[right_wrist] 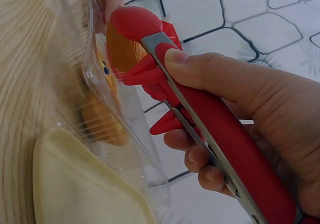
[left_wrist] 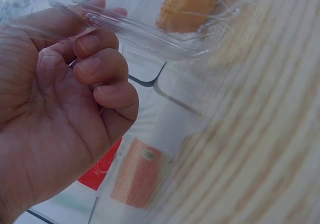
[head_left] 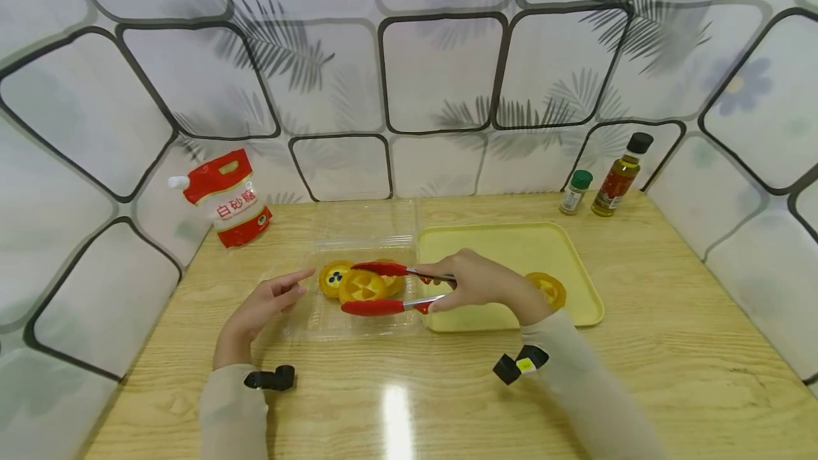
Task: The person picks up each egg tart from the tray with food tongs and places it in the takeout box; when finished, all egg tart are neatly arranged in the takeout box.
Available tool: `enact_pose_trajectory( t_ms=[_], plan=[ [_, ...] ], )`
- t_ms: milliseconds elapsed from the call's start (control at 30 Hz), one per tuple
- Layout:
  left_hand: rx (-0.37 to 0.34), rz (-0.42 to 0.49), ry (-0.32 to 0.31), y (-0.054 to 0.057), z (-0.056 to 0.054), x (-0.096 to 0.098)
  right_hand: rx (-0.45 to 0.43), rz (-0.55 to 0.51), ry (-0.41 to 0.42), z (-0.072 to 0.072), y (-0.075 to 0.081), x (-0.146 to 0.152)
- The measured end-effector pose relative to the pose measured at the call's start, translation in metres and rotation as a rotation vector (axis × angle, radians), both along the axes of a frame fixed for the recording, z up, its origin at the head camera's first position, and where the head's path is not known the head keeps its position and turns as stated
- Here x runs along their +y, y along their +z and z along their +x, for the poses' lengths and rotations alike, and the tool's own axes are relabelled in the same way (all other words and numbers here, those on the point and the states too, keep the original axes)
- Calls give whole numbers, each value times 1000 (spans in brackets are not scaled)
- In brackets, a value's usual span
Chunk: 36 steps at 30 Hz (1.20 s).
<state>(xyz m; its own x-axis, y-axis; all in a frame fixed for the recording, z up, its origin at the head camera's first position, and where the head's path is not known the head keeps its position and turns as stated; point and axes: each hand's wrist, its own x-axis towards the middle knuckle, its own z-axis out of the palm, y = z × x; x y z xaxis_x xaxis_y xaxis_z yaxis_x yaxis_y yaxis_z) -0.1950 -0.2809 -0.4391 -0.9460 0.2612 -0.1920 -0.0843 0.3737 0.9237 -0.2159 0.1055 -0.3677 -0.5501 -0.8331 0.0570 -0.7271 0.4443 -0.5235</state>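
Note:
My right hand grips a pair of red-tipped tongs, thumb along one arm and fingers round the other. A golden tart sits between the tong heads, above the clear plastic container. Beneath it lie a tart with blueberries and another tart, partly hidden by the tongs. At the container's left edge is my left hand, index finger and thumb spread apart. In the left wrist view its other fingers curl loosely just below the clear rim.
Right of the container, a yellow tray bears one tart, partly behind my right wrist. The container's clear lid lies back toward the wall. A sugar pouch stands back left; a green-capped jar and an oil bottle stand back right.

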Motion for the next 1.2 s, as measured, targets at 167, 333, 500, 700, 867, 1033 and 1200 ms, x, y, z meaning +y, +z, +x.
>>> enact_pose_trajectory(
  t_ms=[167, 333, 500, 700, 867, 1033, 1200],
  plan=[
    [16, 27, -3, -1, 1, -1, -22, 14, 54, -5, -5, -16],
    [40, 57, -23, -2, 1, -1, -6, 70, 61, -8, -9, -28],
    [35, 55, -17, 0, 2, 0, -8, 111, 59, -11, -12, -36],
    [40, 62, -28, 1, 2, 0, -21, 141, 46, -13, -15, -41],
    [59, 73, -46, -1, 1, -1, -23, 151, 30, -14, -18, -42],
    [68, 81, -52, -1, 1, -1, -25, 133, 20, -15, -18, -42],
    [58, 66, -39, 0, 1, -1, -76, 75, 8, -15, -20, -40]
  ],
)
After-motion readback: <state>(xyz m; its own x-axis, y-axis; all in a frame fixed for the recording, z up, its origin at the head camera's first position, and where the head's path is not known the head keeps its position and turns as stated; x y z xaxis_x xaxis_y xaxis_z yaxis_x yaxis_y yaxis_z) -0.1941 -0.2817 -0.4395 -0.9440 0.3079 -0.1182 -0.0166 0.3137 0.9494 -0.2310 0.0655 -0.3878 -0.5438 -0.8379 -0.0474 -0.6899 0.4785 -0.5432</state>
